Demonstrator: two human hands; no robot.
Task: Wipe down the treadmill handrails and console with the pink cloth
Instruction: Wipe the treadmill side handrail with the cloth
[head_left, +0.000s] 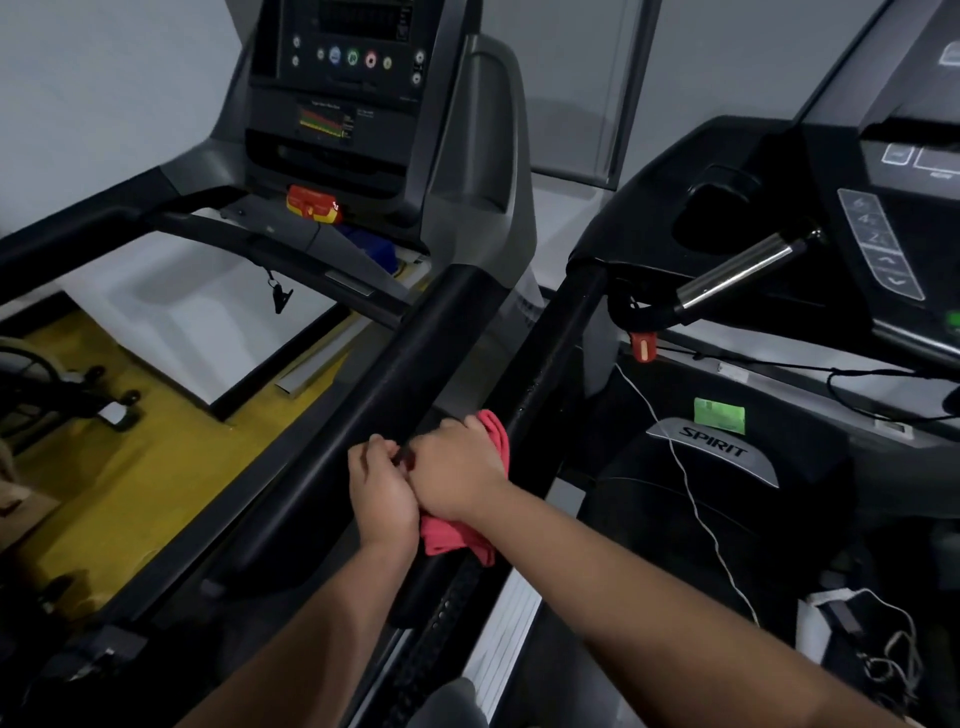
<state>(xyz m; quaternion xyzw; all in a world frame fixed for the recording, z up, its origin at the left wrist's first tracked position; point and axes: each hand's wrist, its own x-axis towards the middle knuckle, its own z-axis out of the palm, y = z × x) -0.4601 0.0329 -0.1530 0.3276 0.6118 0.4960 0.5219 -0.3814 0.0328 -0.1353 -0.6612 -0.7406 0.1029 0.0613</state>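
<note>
My right hand (457, 467) gripped the bunched pink cloth (449, 538) at the right edge of the treadmill's black handrail (384, 379), near its lower end. My left hand (382, 491) pressed against the right with fingers curled; whether they held the cloth, I could not tell. The console (353, 62) stood beyond the rail's far end.

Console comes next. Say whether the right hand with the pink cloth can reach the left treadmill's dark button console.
Probably, leaning forward: the right hand grips the pink cloth low by the black padded handrail, and nothing blocks the way to the dark button console.
</note>
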